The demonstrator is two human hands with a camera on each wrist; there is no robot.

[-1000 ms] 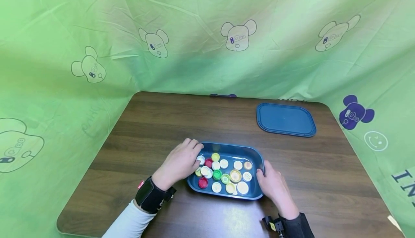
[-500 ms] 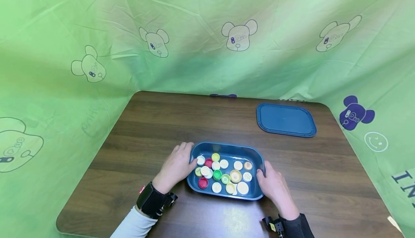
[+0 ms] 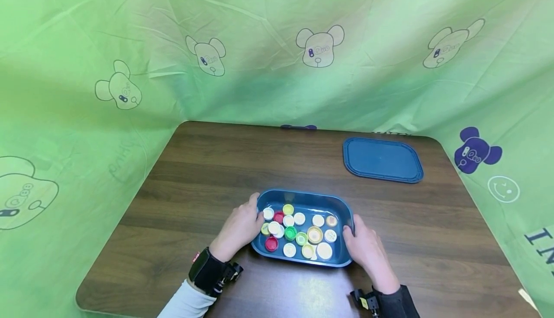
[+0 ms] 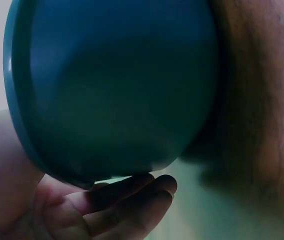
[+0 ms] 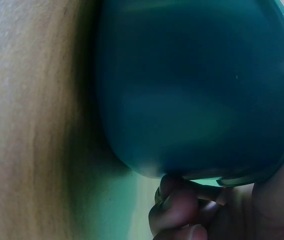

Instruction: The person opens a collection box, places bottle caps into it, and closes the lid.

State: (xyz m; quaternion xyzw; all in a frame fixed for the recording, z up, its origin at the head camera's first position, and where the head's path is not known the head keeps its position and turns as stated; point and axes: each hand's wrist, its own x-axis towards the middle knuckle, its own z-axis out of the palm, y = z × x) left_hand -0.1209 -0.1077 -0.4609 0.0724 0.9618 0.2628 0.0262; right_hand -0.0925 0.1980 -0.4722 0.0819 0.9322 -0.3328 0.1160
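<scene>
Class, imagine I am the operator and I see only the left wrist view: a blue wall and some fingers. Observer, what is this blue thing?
Observer: A blue tray on a wooden table, full of bottle caps in white, yellow, green and red.
Operator: Is only one hand on it?
Observer: No. The left hand grips its left end and the right hand grips its right end.
Operator: Does it have a lid?
Observer: A blue lid lies apart, at the table's far right.

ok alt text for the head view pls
Two hands, left hand and right hand, grip the short ends of a blue tray of coloured bottle caps on a brown wooden table. A matching blue lid lies far right; green cartoon-bear fabric surrounds it.
</scene>
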